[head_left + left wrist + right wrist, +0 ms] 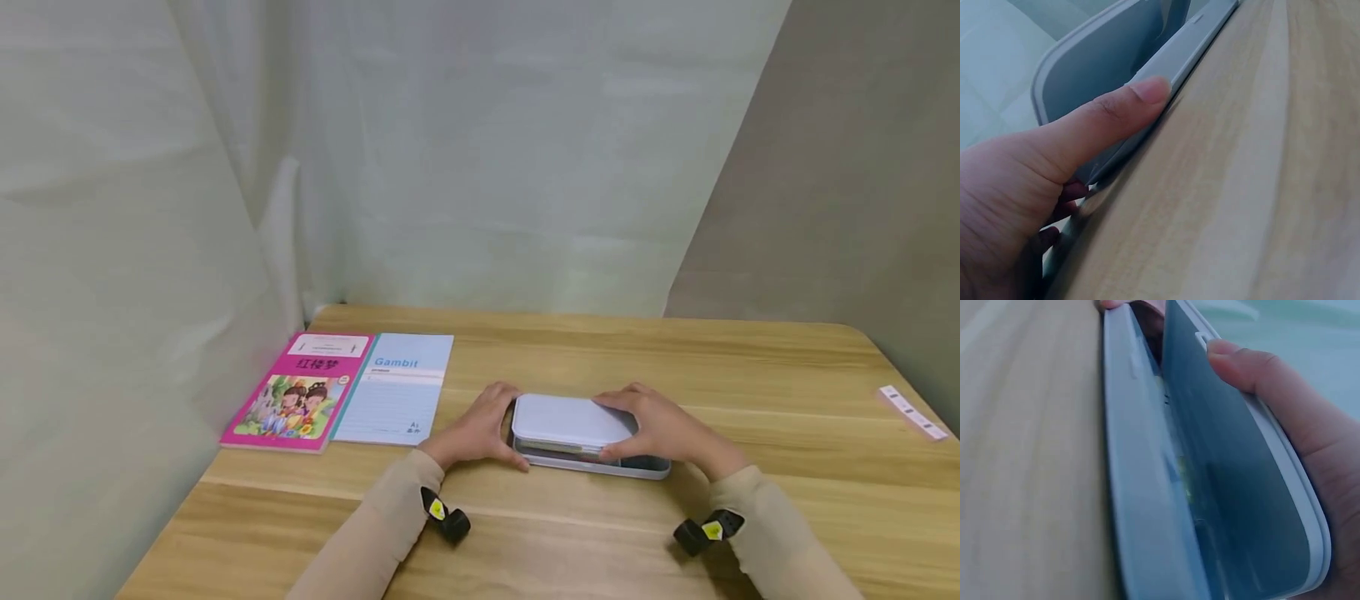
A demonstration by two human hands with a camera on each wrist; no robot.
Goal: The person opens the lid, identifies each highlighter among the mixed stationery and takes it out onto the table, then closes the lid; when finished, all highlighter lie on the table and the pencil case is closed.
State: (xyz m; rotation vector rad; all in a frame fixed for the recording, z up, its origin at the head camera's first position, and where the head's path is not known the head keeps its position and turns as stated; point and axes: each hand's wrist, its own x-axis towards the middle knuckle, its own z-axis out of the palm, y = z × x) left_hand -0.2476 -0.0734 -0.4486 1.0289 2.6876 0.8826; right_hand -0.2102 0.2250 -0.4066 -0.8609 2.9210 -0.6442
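Observation:
A white pencil box lies lengthwise on the wooden table, its lid (566, 418) lifted at a slant above the shallow base (648, 473). At the left end my left hand (474, 429) grips the base, with the thumb (1107, 119) pressed on the front wall and the fingers partly hidden behind the end. My right hand (660, 427) holds the lid by its right part, thumb at the front edge by a small catch (1202, 340). The lid's grey inner face (1235, 456) shows in the right wrist view. What lies inside the base is dark and blurred.
To the left lie a pink picture-covered book (296, 400) and a light blue notebook (401, 387), side by side. A white strip with dark marks (911, 412) is near the table's right edge. Pale cloth (510, 167) hangs behind and at the left.

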